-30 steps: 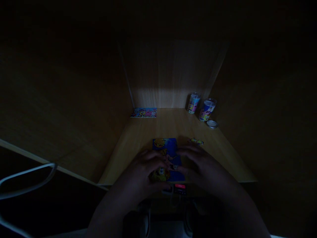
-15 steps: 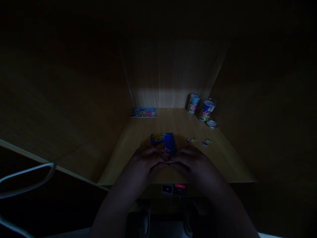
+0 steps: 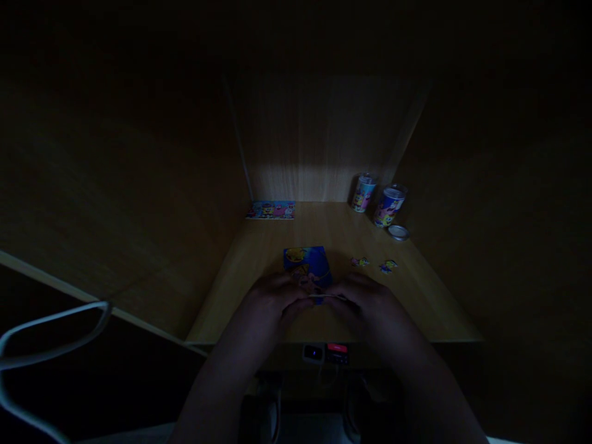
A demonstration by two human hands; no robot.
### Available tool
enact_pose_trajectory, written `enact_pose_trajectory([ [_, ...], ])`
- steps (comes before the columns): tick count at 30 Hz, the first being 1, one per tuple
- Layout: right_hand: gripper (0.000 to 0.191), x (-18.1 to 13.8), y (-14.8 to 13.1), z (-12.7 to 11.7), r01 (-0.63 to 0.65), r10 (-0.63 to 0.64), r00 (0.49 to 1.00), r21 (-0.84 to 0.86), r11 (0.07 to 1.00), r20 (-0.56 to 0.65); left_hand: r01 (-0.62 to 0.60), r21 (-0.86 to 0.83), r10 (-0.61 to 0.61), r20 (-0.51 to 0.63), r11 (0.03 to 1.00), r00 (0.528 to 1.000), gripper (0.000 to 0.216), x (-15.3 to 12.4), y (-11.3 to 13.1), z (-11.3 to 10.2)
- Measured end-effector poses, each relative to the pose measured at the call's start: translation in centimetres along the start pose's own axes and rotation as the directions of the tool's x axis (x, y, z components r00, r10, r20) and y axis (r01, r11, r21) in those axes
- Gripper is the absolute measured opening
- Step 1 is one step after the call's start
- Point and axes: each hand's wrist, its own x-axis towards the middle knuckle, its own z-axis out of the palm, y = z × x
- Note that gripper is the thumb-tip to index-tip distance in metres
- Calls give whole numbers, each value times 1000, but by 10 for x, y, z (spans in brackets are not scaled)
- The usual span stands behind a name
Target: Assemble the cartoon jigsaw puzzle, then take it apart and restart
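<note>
Over the near part of the wooden surface, my left hand and my right hand come together, fingers closed. Between their fingertips they grip a thin flat piece, seen nearly edge-on, so its face is hidden. Just beyond and below lies a blue cartoon picture sheet, its near part covered by my fingers. To the right of my right hand are two small colourful cartoon cut-out pieces, one nearer and one farther right.
Two cartoon-printed cans with clear tops stand at the back right, beside a round metal lid. A cartoon strip lies back left. Wooden walls enclose three sides. A white cable hangs left; small devices sit below the front edge.
The thin piece between my hands has tilted up slightly, its edge now showing as a pale line. My hands stay nearly in place; the view has shifted a little.
</note>
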Motion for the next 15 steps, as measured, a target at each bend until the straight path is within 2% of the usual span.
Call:
enact_pose_trajectory([
  [2,12,-1,0,-3,-44,41,999,-98,994,-36,51,20,-51,-4,998,999,13,0,3,-2],
  [5,16,-5,5,-10,-189,144,976,-301,935,-165,135,55,-132,-43,989,990,10,1,7,-4],
  [8,20,-9,15,-17,-312,223,940,-386,868,-259,174,79,-169,-67,982,983,9,1,9,-3],
  [10,20,-11,21,-21,-286,229,954,-359,888,-194,195,93,-188,-81,976,979,9,1,9,-2],
  [13,19,-12,26,-26,-204,204,979,-260,944,-26,204,79,-198,-79,976,977,7,-1,10,-4],
  [15,18,-13,28,-28,-189,194,981,-207,960,1,215,59,-213,-41,975,976,12,-3,10,-9],
])
